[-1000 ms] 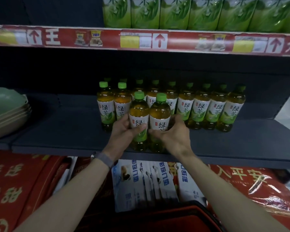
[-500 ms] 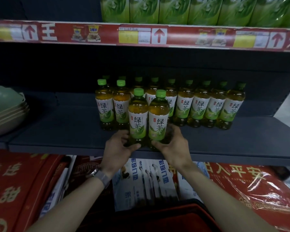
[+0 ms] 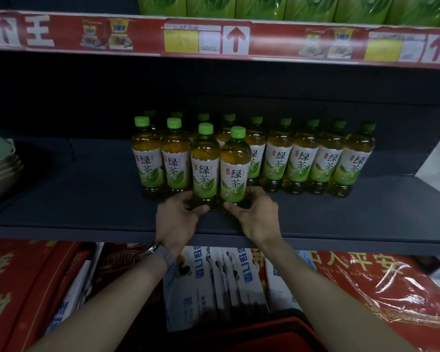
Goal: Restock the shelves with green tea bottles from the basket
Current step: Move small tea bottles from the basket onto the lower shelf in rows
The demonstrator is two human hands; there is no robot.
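Fingers of left hand curled round foot of left front bottle, thumb across near side; grasping, not released. Fingers of right hand wrapped likewise round foot of right front bottle, thumb on near side. Both bottles upright, touching each other, bases on dark shelf near its front edge, green caps on, labels facing out. Directly behind, back rows of bottles of the same green tea, upright, running from just left of the held pair well out to the right; whether touching the held pair, cannot tell. Grey-strapped watch on left wrist. Stacked pale green bowls at far left of same shelf, well apart from bottles. Above, red price strip with arrows and yellow tags; green packs standing on the upper shelf. Below, blue-and-white boxes between red packages on either side. Red basket at bottom edge, between forearms; contents not visible.
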